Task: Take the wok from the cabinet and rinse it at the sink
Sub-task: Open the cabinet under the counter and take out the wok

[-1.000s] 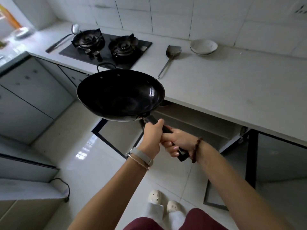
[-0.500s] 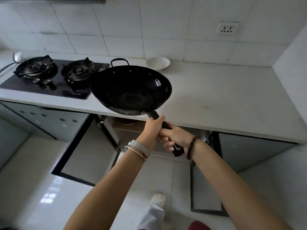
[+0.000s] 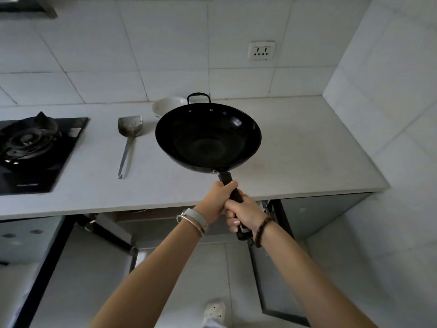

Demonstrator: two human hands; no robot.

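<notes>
Holding the wok (image 3: pixel 208 138) over the countertop (image 3: pixel 307 150), we are gripping its handle (image 3: pixel 225 178) with left hand (image 3: pixel 217 197) and right hand (image 3: pixel 246 213); spatula (image 3: pixel 130 129) lying at its nine o'clock.

My left grip (image 3: pixel 218 197) sits on the handle (image 3: pixel 226 179) ahead of my right grip (image 3: pixel 243 214), with the wok (image 3: pixel 208 138) out over the worktop (image 3: pixel 302 150). A bowl (image 3: pixel 165 105) stands behind the wok by the wall, partly hidden. A spatula (image 3: pixel 128 136) lies on the worktop to the left, and the gas hob (image 3: pixel 30 147) is further left. A wall socket (image 3: pixel 261 50) is above and to the right. An open cabinet door (image 3: pixel 264 280) stands below, under my right forearm.
</notes>
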